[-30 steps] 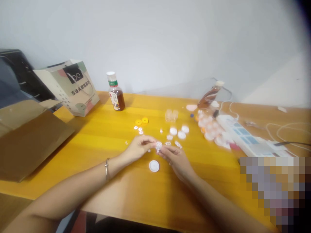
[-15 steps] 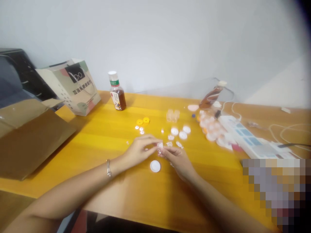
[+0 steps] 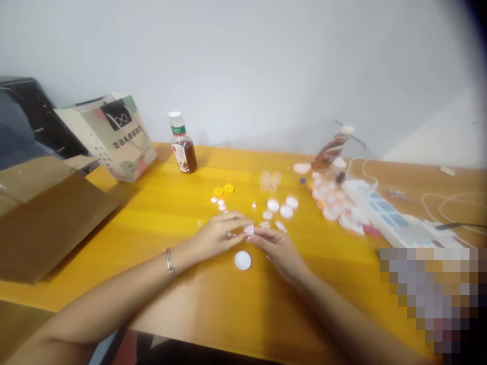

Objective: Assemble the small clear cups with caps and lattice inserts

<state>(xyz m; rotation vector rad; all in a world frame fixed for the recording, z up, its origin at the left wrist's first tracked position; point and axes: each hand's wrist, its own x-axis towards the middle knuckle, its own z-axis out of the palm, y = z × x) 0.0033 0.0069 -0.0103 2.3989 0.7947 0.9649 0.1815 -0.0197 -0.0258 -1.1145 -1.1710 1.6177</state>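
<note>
The right hand [image 3: 279,252] pinches a small white openwork piece [image 3: 248,230] between thumb and fingertips, and the left hand [image 3: 218,234], thumb and forefinger nearly closed, takes its other side; this two-sided hold probably steadies something so little. The piece is held over the middle of the counter [image 3: 205,309], between its front and back edges. Toward the front edge, just beside the fingers, a white disc [image 3: 243,260] lies flat, within easy reach of either hand. Toward the back edge lie more openwork parts [image 3: 281,226], white round parts [image 3: 286,211] and yellow discs [image 3: 228,188], seemingly grouped by kind for easy picking. A bottle [image 3: 184,154] stands near the back edge, well apart from the small parts, perhaps to avoid knocks.
</note>
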